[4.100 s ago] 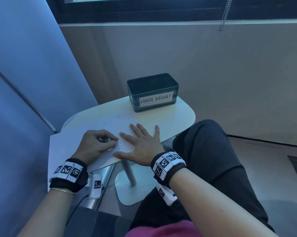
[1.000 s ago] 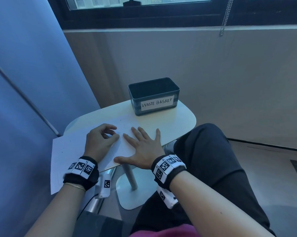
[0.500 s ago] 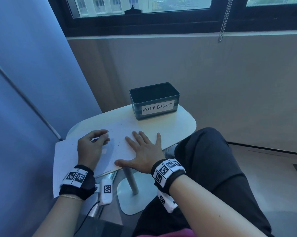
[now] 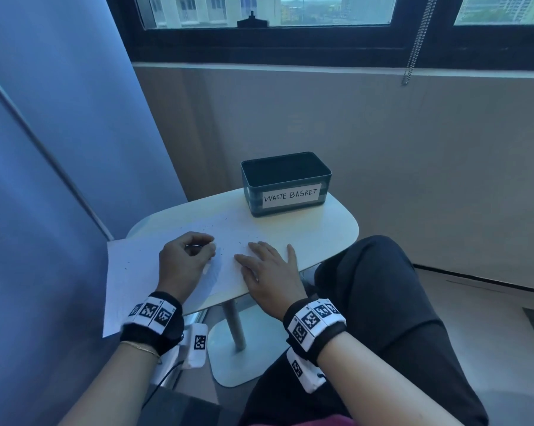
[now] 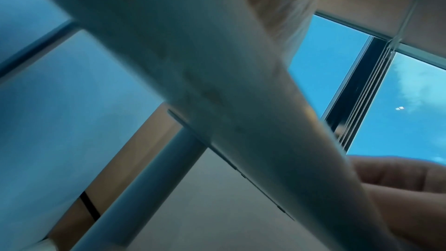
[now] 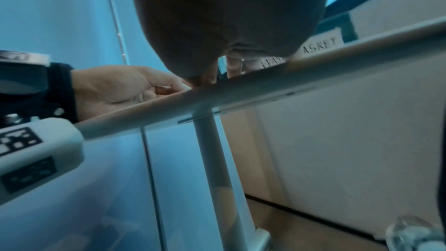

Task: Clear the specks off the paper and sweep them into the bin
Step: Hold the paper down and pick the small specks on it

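A white sheet of paper [image 4: 130, 272] lies on the small white table [image 4: 321, 235], its left part hanging over the edge. Tiny dark specks [image 4: 244, 241] are scattered over it. My left hand [image 4: 182, 259] rests on the sheet with its fingers curled in towards the thumb; I see nothing held in it. The right wrist view shows the left hand [image 6: 115, 87] curled the same way. My right hand [image 4: 268, 272] lies flat on the paper beside it, fingers straight. The dark bin labelled WASTE BASKET [image 4: 285, 182] stands at the table's far edge.
A blue wall panel [image 4: 44, 179] stands close on the left. My dark-trousered knee [image 4: 382, 287] is against the table's right front. The table stands on a single pole [image 6: 212, 159] with a flat base. A window runs along the back wall.
My left hand slid left over the paper with looser fingers, then came back right beside the right hand with fingers curled tighter. The right hand stayed flat. My head tilted up.
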